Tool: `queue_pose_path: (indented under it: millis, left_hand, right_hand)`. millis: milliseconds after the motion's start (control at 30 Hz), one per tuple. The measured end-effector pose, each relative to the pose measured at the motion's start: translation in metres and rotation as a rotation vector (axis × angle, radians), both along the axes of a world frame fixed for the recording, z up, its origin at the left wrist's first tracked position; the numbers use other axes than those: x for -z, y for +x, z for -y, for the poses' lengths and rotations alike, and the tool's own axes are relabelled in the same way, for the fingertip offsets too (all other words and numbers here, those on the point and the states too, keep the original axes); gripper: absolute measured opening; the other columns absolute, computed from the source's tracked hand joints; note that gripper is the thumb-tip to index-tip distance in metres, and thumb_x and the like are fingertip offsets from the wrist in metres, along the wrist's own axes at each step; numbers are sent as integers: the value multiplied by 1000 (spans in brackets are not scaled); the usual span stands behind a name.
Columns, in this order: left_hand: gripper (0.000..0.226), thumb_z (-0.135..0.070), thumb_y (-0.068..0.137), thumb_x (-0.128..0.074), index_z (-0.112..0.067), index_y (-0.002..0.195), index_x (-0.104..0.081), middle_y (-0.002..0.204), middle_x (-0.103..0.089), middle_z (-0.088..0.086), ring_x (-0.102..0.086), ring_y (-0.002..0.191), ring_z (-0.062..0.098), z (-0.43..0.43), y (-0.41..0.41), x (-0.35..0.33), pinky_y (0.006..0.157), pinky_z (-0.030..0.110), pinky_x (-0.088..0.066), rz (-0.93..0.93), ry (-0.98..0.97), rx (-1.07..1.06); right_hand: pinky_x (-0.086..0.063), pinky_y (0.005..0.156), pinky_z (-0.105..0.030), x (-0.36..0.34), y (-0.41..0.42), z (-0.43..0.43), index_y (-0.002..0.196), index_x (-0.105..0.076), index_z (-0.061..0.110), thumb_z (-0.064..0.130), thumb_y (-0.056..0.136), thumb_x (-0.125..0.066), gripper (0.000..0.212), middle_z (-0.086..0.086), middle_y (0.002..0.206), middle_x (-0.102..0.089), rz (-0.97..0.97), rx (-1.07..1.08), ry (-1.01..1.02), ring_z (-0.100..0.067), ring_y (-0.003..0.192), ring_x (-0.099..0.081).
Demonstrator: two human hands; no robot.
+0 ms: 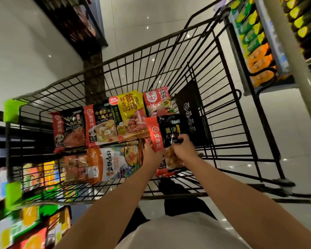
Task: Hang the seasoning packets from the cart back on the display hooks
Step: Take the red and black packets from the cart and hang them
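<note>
Reaching into a black wire cart (212, 56), both hands meet on one seasoning packet (166, 131), red and black, at the cart's near right corner. Left hand (152, 153) pinches the red strip along its left edge; right hand (182, 147) has fingers curled over the black right side. Packet's long axis runs away from the person, top end farthest, tilted up off the pile w/ its lower end hidden behind the hands. Both hands equally near. Other packets (101, 123) lie flat to the left. Shelves w/ products (255, 42) stand right of the cart; hooks themselves can't be made out, so lift & turn probably comes next.
</note>
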State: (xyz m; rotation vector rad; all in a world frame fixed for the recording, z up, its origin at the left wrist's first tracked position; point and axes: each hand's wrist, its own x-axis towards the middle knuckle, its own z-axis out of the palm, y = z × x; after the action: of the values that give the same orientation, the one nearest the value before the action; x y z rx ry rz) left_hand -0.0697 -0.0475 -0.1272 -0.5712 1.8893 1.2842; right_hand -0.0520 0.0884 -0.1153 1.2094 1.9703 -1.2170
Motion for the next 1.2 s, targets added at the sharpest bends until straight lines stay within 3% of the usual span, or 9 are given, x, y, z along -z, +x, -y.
queue_pose_path:
  millis: [67, 267, 433, 533, 767, 833, 900, 1067, 1200]
  left_hand:
    - [58, -18, 94, -73, -23, 135, -32, 120, -61, 3, -63, 101, 15, 8, 2, -6, 75, 28, -54, -3, 46, -40]
    - [70, -39, 87, -81, -24, 134, -32, 117, -61, 1, -64, 107, 22, 26, -3, -20, 94, 46, -56, -50, -9, -198]
    - [46, -41, 88, -77, -23, 123, -52, 101, -66, -3, -65, 92, 16, 50, -14, -28, 75, 32, -49, -146, -143, -163]
    - [40, -37, 90, -75, -25, 122, -54, 99, -67, -3, -63, 85, 12, 53, -16, -29, 65, 27, -45, -156, -136, -167]
    - [67, -60, 70, -78, -34, 126, -52, 106, -73, -3, -72, 97, 20, 41, -14, -5, 90, 49, -60, -95, -129, -122]
    - [68, -56, 72, -80, -31, 129, -52, 108, -72, -3, -72, 98, 20, 34, -14, -2, 91, 49, -59, -97, -138, -101]
    - [71, -53, 74, -81, -29, 134, -51, 110, -71, -3, -71, 98, 21, 29, -14, -1, 91, 49, -59, -113, -171, -95]
    - [65, -40, 89, -77, -26, 143, -44, 116, -64, -1, -64, 103, 23, 28, -16, 3, 91, 46, -58, -90, -238, -79]
    - [62, -39, 90, -77, -23, 142, -46, 116, -63, 0, -62, 102, 22, 31, -15, 9, 87, 39, -55, -83, -253, -89]
  right_hand:
    - [-57, 91, -44, -4, 2, 1, 136, -46, 27, 24, 95, -63, 44, -6, 125, -56, -71, 43, 17, -23, 105, -61]
    - [-54, 90, -39, -21, 1, 21, 136, -39, 33, 22, 93, -70, 54, 5, 105, -57, -183, 114, -74, -19, 101, -59]
    - [-52, 87, -31, -20, -6, 13, 140, -53, 24, 22, 101, -58, 39, 3, 133, -59, -135, 10, -101, -14, 102, -59]
    - [-50, 82, -30, -14, -6, -7, 145, -50, 15, 12, 101, -57, 45, 0, 124, -58, -71, 110, -137, -15, 97, -57]
    - [-52, 57, -25, 14, -6, -10, 148, -40, 19, 14, 99, -60, 53, -5, 125, -61, 60, 132, -205, -13, 78, -65]
    - [-58, 88, -35, 24, -8, -6, 150, -39, 18, 24, 95, -66, 62, -8, 144, -54, 77, 71, -113, -24, 110, -64]
    - [-41, 115, -44, 32, -9, -5, 160, -23, 15, 32, 97, -64, 77, -16, 158, -33, 187, -29, -21, -34, 141, -41]
    - [-35, 112, -40, 37, -11, -6, 160, -19, 11, 25, 102, -60, 72, -19, 158, -21, 336, -127, 56, -36, 143, -30]
    - [-39, 107, -42, 41, -8, -4, 152, -28, 19, 14, 97, -64, 66, -17, 150, -36, 271, -115, 46, -37, 138, -35]
